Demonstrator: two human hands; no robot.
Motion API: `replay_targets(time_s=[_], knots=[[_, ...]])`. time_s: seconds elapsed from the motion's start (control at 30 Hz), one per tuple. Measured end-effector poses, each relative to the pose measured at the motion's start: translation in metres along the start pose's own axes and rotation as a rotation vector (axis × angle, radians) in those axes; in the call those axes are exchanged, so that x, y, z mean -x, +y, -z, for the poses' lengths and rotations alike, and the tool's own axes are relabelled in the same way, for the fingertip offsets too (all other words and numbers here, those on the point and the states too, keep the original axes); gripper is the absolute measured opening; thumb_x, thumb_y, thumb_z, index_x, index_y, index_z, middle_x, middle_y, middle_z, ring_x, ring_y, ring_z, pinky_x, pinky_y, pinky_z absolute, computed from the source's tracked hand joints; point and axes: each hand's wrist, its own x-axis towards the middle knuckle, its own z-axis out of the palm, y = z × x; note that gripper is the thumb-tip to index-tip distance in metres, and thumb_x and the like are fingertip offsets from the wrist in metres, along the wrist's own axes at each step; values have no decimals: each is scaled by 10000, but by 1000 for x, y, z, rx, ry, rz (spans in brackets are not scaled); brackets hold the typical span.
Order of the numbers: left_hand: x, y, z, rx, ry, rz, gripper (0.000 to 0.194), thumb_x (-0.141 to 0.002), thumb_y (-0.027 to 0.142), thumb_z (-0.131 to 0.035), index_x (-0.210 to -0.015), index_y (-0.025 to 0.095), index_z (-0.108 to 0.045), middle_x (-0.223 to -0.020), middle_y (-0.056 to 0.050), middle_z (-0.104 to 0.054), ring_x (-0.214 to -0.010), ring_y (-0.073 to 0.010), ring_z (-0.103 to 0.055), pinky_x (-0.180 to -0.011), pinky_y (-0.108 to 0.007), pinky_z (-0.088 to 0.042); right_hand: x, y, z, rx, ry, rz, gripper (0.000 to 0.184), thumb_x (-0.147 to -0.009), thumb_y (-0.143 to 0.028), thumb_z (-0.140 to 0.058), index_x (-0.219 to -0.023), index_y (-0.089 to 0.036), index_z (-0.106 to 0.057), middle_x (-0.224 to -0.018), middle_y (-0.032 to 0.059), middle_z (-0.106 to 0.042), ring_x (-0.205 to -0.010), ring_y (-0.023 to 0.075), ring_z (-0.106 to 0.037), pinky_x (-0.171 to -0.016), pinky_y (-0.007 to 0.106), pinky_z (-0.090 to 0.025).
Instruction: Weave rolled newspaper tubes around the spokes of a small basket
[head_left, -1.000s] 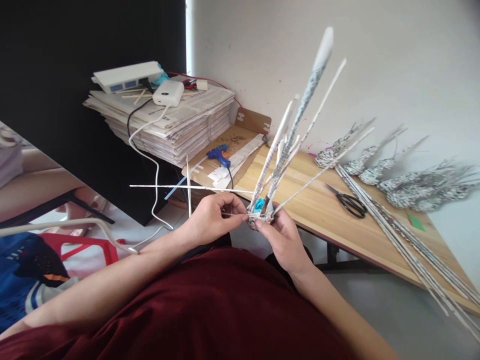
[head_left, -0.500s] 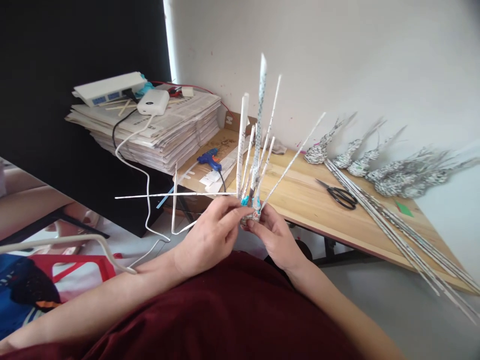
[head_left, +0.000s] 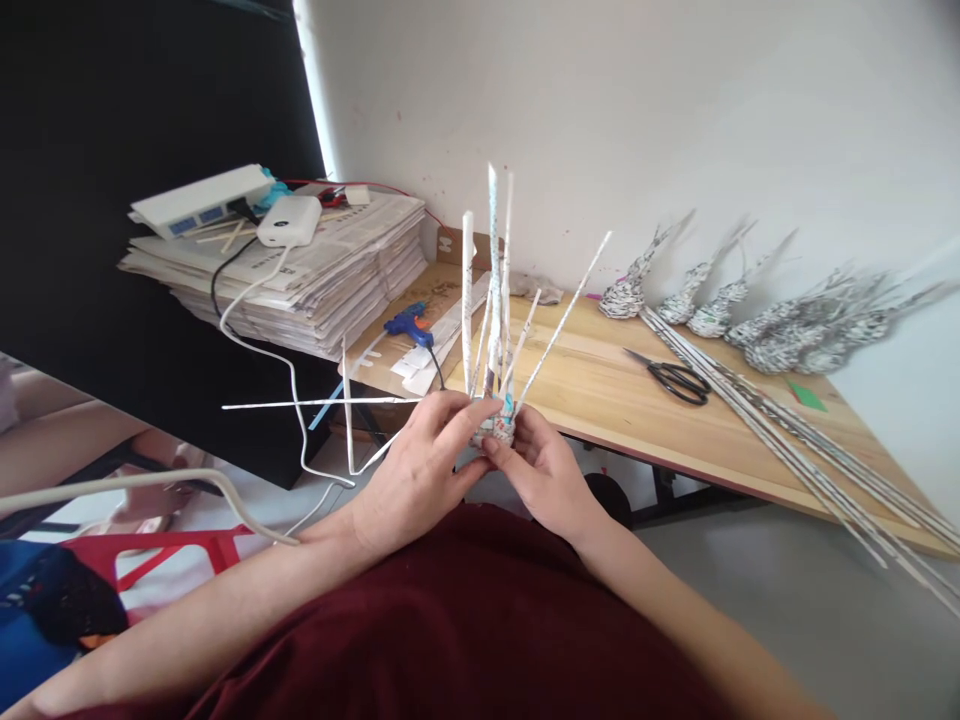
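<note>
**Little paper weave held tight between both hands, spokes sticking up everywhere**

So the small woven paper base (head_left: 495, 432) sits right between the two hands, just in front of the maroon shirt (head_left: 465, 610) and near the front edge of the wooden table (head_left: 585, 385), not resting on it. The right hand (head_left: 546, 478) has it gripped from the right: thumb pressed on the near face, the other fingers wrapped round the far right side. The left hand (head_left: 420, 465) is curled closed against the left side, index finger lying across the top of the weave and thumb lower down, close to the right thumb. Its exact pinch point is hidden, so I can't tell which strand it has.

Paper spokes (head_left: 468, 300) poke up out of the base, mostly upright, with one leaning well off to the right. A thin paper strip (head_left: 322, 404) runs out sideways from behind the left hand, and a bent strip (head_left: 348, 410) folds back toward that same hand.

Over on the table, black-handled scissors (head_left: 679, 383) lie to the right of the hands, next to a bundle of long paper rods (head_left: 750, 430) that hangs past the front edge. Behind those, a row of woven paper pieces (head_left: 716, 312) sits along the wall. On the other side there's a blue glue gun (head_left: 411, 324) beside a fat newspaper stack (head_left: 352, 270).
</note>
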Motion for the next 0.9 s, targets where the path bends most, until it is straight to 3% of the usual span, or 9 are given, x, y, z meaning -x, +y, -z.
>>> replay_targets(time_s=[0.1, 0.27, 0.47, 0.57, 0.9], knots=[[-1, 2, 1, -56, -3, 7, 472, -891, 148, -679, -1326, 275, -546, -1187, -88, -556, -1102, -241, -596, -961, -424, -564, 3, -1, 1, 86, -7, 32, 323, -930, -387, -701, -1215, -257, -623, -1112, 47, -717, -996, 208, -684, -920, 359, -571], [-3, 6, 2, -114, 57, 29, 444, -861, 140, -708, -1266, 263, -574, -1164, -89, -560, -1086, -259, -570, -949, -458, -549, 8, -4, 1, 154, -16, 87, 308, -963, -369, -653, -1254, -274, -614, -1151, 57, -701, -973, 209, -676, -898, 363, -581], [-4, 7, 4, -56, 97, 40, 421, -853, 130, -719, -1223, 256, -564, -1183, -81, -543, -1095, -237, -590, -941, -428, -569, 10, -3, 1, 43, 15, 106, 395, -955, -354, -673, -1306, -304, -498, -1269, 66, -675, -1035, 204, -696, -892, 364, -583], [-5, 7, 5, -19, 101, 61, 417, -855, 144, -730, -1217, 257, -557, -1174, -75, -554, -1123, -237, -604, -952, -416, -577, 10, -1, 2, 28, 69, 122, 433, -928, -333, -719, -1268, -315, -450, -1195, 49, -704, -975, 188, -715, -880, 369, -583], [-1, 5, 3, -37, 127, 63, 414, -837, 134, -741, -1189, 270, -571, -1152, -66, -583, -1131, -246, -622, -949, -415, -588, 11, -4, 1, 125, 117, 185, 281, -899, -336, -746, -1096, -281, -553, -1096, 42, -734, -882, 189, -731, -790, 354, -600]])
